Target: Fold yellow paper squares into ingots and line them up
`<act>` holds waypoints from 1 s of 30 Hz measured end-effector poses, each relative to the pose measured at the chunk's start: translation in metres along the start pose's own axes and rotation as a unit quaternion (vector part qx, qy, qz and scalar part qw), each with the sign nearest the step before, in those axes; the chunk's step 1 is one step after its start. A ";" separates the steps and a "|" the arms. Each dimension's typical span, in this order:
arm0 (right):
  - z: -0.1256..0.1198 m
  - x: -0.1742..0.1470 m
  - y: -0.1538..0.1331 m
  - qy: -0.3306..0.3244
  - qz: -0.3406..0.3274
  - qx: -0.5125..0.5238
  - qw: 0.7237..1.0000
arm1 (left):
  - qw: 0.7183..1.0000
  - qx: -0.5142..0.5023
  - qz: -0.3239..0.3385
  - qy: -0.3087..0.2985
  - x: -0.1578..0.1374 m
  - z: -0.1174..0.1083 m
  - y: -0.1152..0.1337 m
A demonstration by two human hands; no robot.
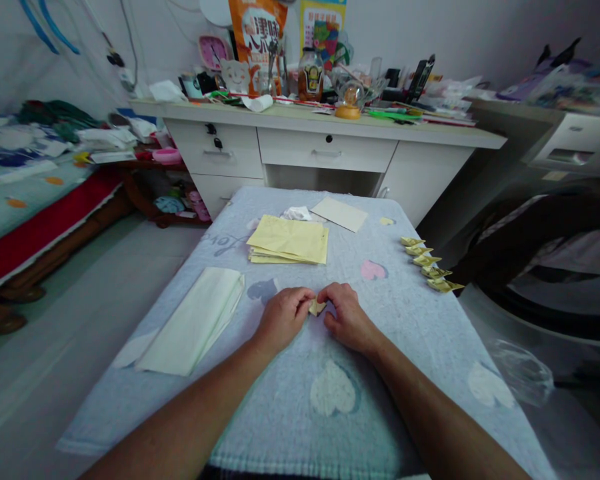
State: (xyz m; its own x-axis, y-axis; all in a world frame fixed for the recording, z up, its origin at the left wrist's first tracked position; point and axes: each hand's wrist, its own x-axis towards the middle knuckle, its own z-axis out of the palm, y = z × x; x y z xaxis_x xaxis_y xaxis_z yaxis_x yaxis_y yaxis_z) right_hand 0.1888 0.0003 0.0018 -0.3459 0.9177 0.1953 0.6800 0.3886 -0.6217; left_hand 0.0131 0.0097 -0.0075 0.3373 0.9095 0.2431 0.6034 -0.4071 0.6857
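Observation:
Between my fingertips, at the middle of the cloth-covered table (285,427), is a small folded piece of yellowish paper (317,307). My left hand (283,320) pinches its left side with thumb and fingers closed. On the other side my right hand (349,316) curls over the paper, fingers bent and gripping its right edge. A stack of yellow paper sheets (289,239) lies just beyond both hands. Along the table's right edge stand several folded yellow paper pieces (427,262) with pointed ends, in a row. The folded paper's underside is hidden.
Left of my hands lies a folded pale green cloth or paper (195,323). Behind the stack are a cream card (341,213) and a crumpled white tissue (297,213). A cluttered white desk (325,150) stands beyond, a bed (35,193) left, a washing machine (575,143) right.

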 end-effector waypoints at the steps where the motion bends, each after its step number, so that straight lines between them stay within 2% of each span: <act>1: 0.001 0.000 0.001 -0.004 -0.002 -0.013 1.000 | 1.000 0.018 0.011 0.001 0.000 0.000 0.000; 7: 0.005 0.001 0.004 -0.014 -0.007 -0.044 0.999 | 0.996 0.072 0.047 0.001 -0.001 -0.003 0.000; 14: -0.001 0.001 0.003 -0.028 -0.014 -0.035 0.999 | 0.994 0.036 0.084 -0.053 -0.002 -0.008 -0.004; 30: 0.000 0.002 0.005 -0.018 -0.039 -0.024 0.999 | 0.993 0.017 0.097 -0.072 0.000 -0.008 -0.012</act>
State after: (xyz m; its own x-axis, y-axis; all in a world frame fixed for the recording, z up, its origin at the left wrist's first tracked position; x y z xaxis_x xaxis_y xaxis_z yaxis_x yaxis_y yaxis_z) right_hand 0.1920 0.0044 -0.0008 -0.4219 0.8813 0.2130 0.6799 0.4629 -0.5687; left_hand 0.0000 0.0153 -0.0102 0.5479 0.7927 0.2673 0.5396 -0.5790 0.6112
